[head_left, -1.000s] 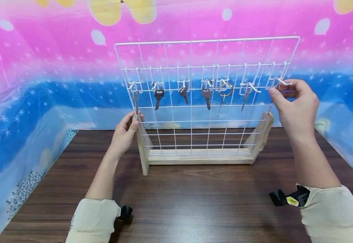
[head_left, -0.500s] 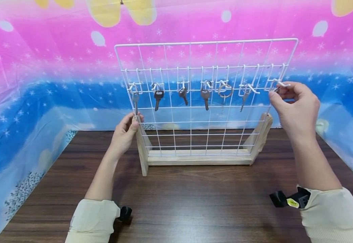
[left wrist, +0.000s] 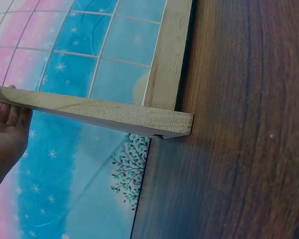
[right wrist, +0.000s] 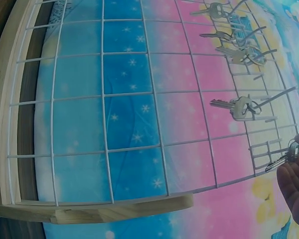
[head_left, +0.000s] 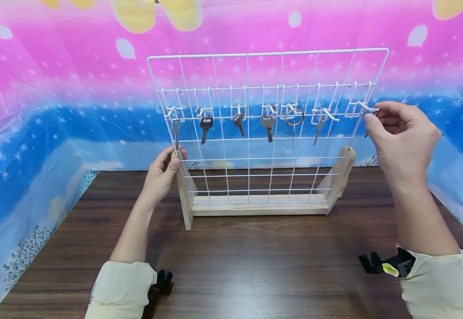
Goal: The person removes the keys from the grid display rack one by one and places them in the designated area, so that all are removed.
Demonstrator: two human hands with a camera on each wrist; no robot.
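Note:
My right hand (head_left: pixel 408 144) pinches a key between thumb and fingers, right at the tip of the rightmost white hook (head_left: pixel 361 105). In the right wrist view this key (right wrist: pixel 280 163) points toward the grid, its ring at the fingertips. Across the white wire grid (head_left: pixel 269 53), several other hooks carry keys, among them a dark-headed key (head_left: pixel 206 124) and one on a large ring (head_left: pixel 294 124). My left hand (head_left: pixel 161 173) grips the top of the stand's left wooden upright (head_left: pixel 185 195); the left wrist view shows its fingers behind this upright (left wrist: pixel 104 110).
The grid leans in a wooden stand whose base bar (head_left: pixel 259 209) rests on the dark wood table (head_left: pixel 247 266). A right wooden upright (head_left: pixel 342 175) stands below the right hand. Behind hangs a pink and blue cloth (head_left: pixel 75 53) with snowflakes, also along both sides.
My right hand has moved right with the key, from beneath the rightmost hook's shaft out to its tip. The left hand keeps its grip on the upright.

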